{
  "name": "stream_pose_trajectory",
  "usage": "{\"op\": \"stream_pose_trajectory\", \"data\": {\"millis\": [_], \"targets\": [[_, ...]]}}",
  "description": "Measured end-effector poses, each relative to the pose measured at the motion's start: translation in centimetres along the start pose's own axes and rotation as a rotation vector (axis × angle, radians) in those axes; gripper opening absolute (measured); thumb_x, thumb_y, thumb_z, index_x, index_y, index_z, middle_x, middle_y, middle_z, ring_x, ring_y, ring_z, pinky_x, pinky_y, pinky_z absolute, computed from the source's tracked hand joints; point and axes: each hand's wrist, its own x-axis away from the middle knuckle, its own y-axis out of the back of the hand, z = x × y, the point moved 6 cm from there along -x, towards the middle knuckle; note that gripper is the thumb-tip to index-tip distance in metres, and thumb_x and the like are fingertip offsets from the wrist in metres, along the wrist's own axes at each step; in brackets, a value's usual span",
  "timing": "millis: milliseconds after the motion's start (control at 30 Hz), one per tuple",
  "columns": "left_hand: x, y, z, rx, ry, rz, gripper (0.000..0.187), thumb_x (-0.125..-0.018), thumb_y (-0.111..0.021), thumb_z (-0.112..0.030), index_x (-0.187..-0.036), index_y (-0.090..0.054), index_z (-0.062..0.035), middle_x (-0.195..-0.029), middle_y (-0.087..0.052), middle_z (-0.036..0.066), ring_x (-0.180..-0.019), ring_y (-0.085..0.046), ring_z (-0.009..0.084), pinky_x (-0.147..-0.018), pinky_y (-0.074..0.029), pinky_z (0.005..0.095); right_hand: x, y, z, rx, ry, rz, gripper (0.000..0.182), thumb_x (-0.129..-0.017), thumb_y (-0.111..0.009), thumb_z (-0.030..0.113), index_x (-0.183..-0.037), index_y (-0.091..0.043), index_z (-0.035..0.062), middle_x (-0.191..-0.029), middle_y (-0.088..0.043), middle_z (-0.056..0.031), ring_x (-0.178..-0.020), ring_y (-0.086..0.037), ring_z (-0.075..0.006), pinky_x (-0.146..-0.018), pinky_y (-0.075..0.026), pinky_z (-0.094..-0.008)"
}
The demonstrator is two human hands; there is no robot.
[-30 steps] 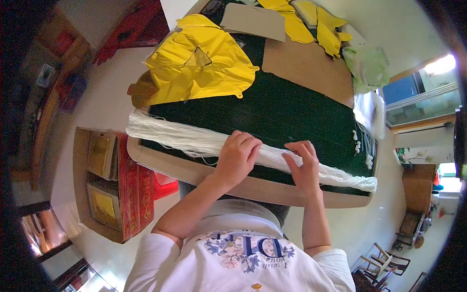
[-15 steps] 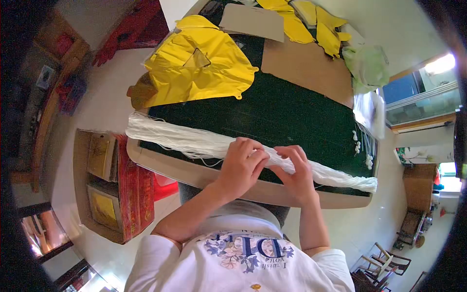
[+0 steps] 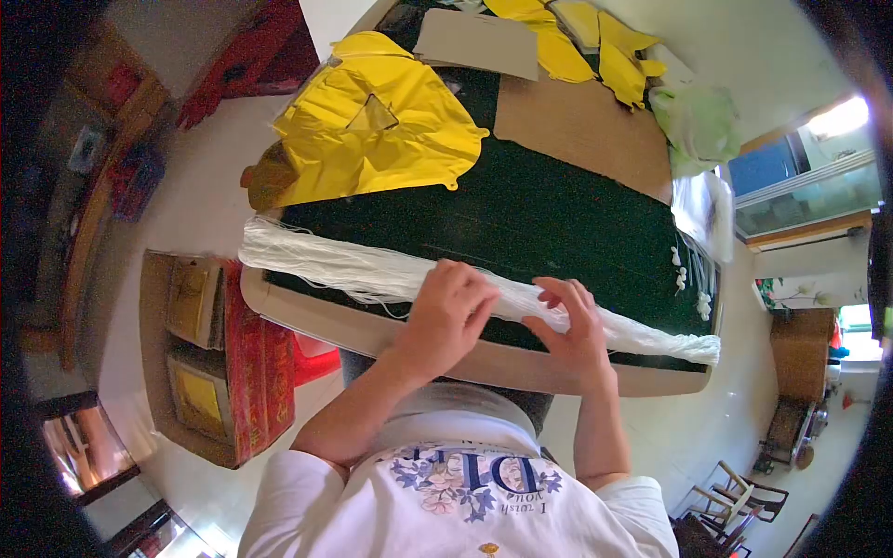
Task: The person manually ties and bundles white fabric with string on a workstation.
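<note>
A long hank of white string [image 3: 349,260] stretches along the near side of the dark green table top [image 3: 549,223], its strands loose and fanned at the left and bunched tighter at the right. My left hand [image 3: 451,307] is over the middle of the hank, fingers bent and thumb drawn in on the strands; its fingertips are partly hidden. Just to the right, my right hand [image 3: 574,321] rests at the string with thumb and fingers curved and apart. Between the two hands a short stretch of string [image 3: 517,299] shows.
Yellow plastic sheeting [image 3: 372,126] lies at the back left of the table. Flat cardboard [image 3: 586,126] and a pale green bag [image 3: 696,126] are at the back right. Thin white ties [image 3: 704,279] hang near the right edge. An open carton [image 3: 186,358] stands on the floor at left.
My hands have moved apart: the left slid a little to the left, and the right opened its fingers. The hank stays in place.
</note>
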Motion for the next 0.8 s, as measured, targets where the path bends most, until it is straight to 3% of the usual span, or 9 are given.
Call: {"op": "stream_pose_trajectory", "data": {"millis": [167,333,367,467,567,667,700,767,800], "targets": [[-0.1,-0.5,-1.2,0.031,-0.064,-0.037,0.010,-0.078,-0.062,-0.004,-0.086,-0.056,-0.0026,-0.083,-0.055,0.010,-0.079,-0.054,0.0271,-0.073,-0.044,0.0352,-0.2,-2.0,0.5,-0.025,0.260,-0.034,0.015,-0.071,-0.069,0.004,-0.084,-0.062,0.0046,-0.074,-0.058,-0.0051,-0.072,-0.053,-0.0215,-0.071,-0.041,-0.0335],[1.4,2.1,3.1,0.702,0.510,-0.180,0.013,-0.092,-0.050,-0.017,-0.087,-0.052,-0.0054,-0.074,-0.055,0.006,-0.069,-0.054,0.0172,-0.069,-0.043,0.0286,0.2,-0.6,-0.9,0.044,0.161,-0.046,0.007,-0.075,-0.066,0.005,-0.081,-0.062,0.0048,-0.072,-0.056,-0.0063,-0.072,-0.052,-0.0244,-0.069,-0.041,-0.0346],[1.6,2.3,3.6,1.234,0.571,-0.228,0.015,-0.094,-0.046,-0.020,-0.091,-0.051,-0.0066,-0.077,-0.058,0.007,-0.076,-0.058,0.0177,-0.072,-0.045,0.0290,0.5,-0.5,-1.7,0.077,0.124,-0.020,0.010,-0.075,-0.066,0.005,-0.084,-0.062,0.0055,-0.078,-0.056,-0.0071,-0.077,-0.053,-0.0248,-0.072,-0.042,-0.0346],[0.1,3.8,0.4,1.336,0.443,-0.277,0.016,-0.091,-0.053,-0.024,-0.089,-0.050,-0.0086,-0.079,-0.059,0.005,-0.081,-0.060,0.0177,-0.072,-0.047,0.0314,1.0,0.1,-2.3,0.078,0.059,0.035,0.017,-0.076,-0.065,0.007,-0.093,-0.062,0.0072,-0.098,-0.055,-0.0098,-0.094,-0.051,-0.0265,-0.083,-0.041,-0.0351],[0.1,0.9,-3.9,0.850,0.206,0.132,0.014,-0.092,-0.051,-0.019,-0.091,-0.049,-0.0053,-0.115,-0.057,0.020,-0.104,-0.057,0.0307,-0.088,-0.043,0.0402,0.6,-1.0,0.5,-0.224,0.092,0.111,0.026,-0.079,-0.060,0.017,-0.103,-0.061,0.0066,-0.124,-0.045,-0.0131,-0.118,-0.041,-0.0284,-0.099,-0.032,-0.0370],[-0.1,-2.9,-7.2,0.651,-0.158,0.303,0.009,-0.088,-0.052,-0.010,-0.094,-0.049,-0.0038,-0.118,-0.054,0.023,-0.109,-0.054,0.0312,-0.088,-0.042,0.0396,0.6,-5.8,0.8,-0.745,-0.053,0.427,0.064,-0.080,-0.049,0.049,-0.124,-0.051,0.0015,-0.144,-0.027,-0.0153,-0.136,-0.016,-0.0296,-0.111,-0.013,-0.0413],[-0.3,-3.4,-8.1,0.648,-0.207,0.305,0.009,-0.088,-0.052,-0.007,-0.094,-0.047,-0.0033,-0.119,-0.052,0.023,-0.108,-0.055,0.0301,-0.086,-0.043,0.0392,0.4,-6.2,1.6,-0.672,0.204,0.448,0.064,-0.081,-0.051,0.047,-0.125,-0.048,0.0019,-0.142,-0.031,-0.0153,-0.135,-0.020,-0.0289,-0.110,-0.016,-0.0408],[-0.7,-2.2,-8.6,0.569,-0.234,0.264,0.009,-0.088,-0.051,-0.007,-0.094,-0.047,-0.0021,-0.114,-0.055,0.022,-0.103,-0.057,0.0279,-0.083,-0.045,0.0378,1.1,-7.7,-0.1,-0.730,0.262,0.434,0.058,-0.082,-0.055,0.042,-0.122,-0.049,0.0019,-0.134,-0.041,-0.0152,-0.129,-0.031,-0.0270,-0.106,-0.025,-0.0396],[-0.7,-0.9,-7.6,0.569,-0.111,0.280,0.009,-0.089,-0.051,-0.009,-0.094,-0.048,-0.0022,-0.106,-0.058,0.020,-0.096,-0.059,0.0262,-0.080,-0.046,0.0365,2.9,-9.0,-2.0,-0.865,0.059,0.399,0.052,-0.082,-0.057,0.039,-0.118,-0.053,0.0015,-0.128,-0.047,-0.0149,-0.123,-0.039,-0.0259,-0.102,-0.031,-0.0387]]}}
